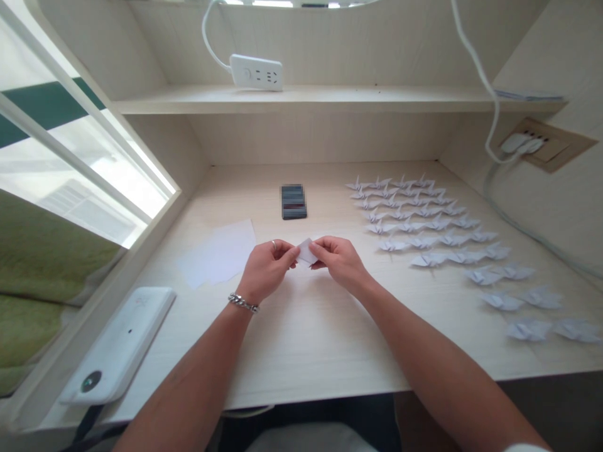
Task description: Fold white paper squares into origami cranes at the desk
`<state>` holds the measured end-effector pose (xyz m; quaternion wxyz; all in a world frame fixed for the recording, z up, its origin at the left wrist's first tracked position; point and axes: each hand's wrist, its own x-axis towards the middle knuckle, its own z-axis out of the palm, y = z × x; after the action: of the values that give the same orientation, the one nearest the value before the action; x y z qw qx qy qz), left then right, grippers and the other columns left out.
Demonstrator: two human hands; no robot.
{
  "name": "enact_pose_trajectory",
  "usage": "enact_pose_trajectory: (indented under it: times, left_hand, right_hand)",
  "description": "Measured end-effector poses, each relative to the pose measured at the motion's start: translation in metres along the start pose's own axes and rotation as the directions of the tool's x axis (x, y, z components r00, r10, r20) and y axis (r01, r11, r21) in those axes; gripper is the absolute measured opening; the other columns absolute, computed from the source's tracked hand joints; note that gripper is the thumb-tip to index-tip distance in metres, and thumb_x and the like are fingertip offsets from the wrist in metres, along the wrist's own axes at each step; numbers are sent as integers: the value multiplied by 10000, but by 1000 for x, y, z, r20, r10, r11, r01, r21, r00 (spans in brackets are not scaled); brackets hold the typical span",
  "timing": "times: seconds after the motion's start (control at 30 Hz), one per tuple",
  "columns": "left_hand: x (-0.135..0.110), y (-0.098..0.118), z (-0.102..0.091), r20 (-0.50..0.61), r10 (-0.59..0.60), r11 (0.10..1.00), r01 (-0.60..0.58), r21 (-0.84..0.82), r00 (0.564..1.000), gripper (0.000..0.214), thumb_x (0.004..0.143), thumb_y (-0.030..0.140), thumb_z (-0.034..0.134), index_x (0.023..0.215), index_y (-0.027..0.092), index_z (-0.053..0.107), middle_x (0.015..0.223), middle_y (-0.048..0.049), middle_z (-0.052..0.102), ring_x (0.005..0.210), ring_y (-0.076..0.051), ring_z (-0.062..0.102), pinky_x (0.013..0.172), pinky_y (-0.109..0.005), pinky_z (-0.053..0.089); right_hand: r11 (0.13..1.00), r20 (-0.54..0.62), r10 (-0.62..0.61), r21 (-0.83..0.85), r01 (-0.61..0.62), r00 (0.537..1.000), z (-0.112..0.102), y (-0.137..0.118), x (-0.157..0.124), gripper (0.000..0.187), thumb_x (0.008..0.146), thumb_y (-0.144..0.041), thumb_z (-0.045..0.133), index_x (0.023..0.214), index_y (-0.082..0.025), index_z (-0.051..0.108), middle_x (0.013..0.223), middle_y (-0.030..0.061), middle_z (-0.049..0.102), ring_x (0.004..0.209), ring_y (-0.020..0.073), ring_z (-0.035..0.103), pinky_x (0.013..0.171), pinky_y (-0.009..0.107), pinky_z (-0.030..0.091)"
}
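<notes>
A small folded piece of white paper (307, 252) is held just above the desk, between both hands. My left hand (269, 265) pinches its left edge between thumb and fingers; a ring and a chain bracelet are on this side. On the opposite edge, my right hand (340, 258) pinches the paper with the thumb on top. Flat white paper sheets (219, 251) lie on the desk left of my left hand. Rows of folded paper cranes (428, 223) stand to the right of my right hand.
A dark phone (293, 202) lies beyond my hands. At the left edge rests a white box-shaped device (120, 345) with a dark strap. A power strip (257, 73) sits on the shelf (320, 99). White plugs (521, 144) fill a wall socket at right, with a cable (478, 69) hanging.
</notes>
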<state>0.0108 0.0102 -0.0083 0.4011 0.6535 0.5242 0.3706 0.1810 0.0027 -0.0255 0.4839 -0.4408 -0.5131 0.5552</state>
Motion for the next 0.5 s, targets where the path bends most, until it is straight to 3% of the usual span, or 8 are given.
enact_pose_trajectory:
  times: [0.17, 0.27, 0.37, 0.5]
  left_hand:
    - [1, 0, 1, -17, 83, 989, -80, 121, 996, 291, 829, 383, 560, 650, 174, 655, 613, -29, 674, 579, -151, 599, 571, -259, 430]
    - [2, 2, 1, -17, 86, 996, -86, -5, 996, 319, 840, 420, 541, 693, 162, 659, 627, -42, 672, 598, -158, 610, 583, -265, 453]
    - [1, 3, 1, -12, 95, 993, -96, -70, 995, 263, 766, 406, 640, 787, 145, 674, 674, -47, 683, 629, -165, 614, 596, -266, 453]
    - [-2, 7, 2, -25, 133, 984, -129, 123, 991, 188, 730, 339, 655, 679, 159, 674, 617, -18, 658, 577, -142, 559, 558, -251, 394]
  right_hand:
    - [988, 24, -39, -148, 43, 999, 0, 5, 0, 192, 684, -295, 723, 783, -147, 650, 679, 22, 663, 620, 155, 632, 604, 290, 534]
    - [995, 3, -33, -90, 33, 999, -1, 4, 1, 208, 667, -303, 730, 771, -142, 648, 659, 21, 657, 595, 156, 631, 587, 295, 534]
    - [997, -10, -54, -50, 53, 999, 0, 2, 1, 278, 633, -353, 767, 767, -140, 648, 644, 24, 655, 588, 156, 624, 575, 294, 531]
    - [993, 26, -92, -78, 94, 995, -1, 1, -1, 334, 647, -431, 760, 784, -147, 651, 674, 33, 666, 612, 157, 625, 570, 282, 518]
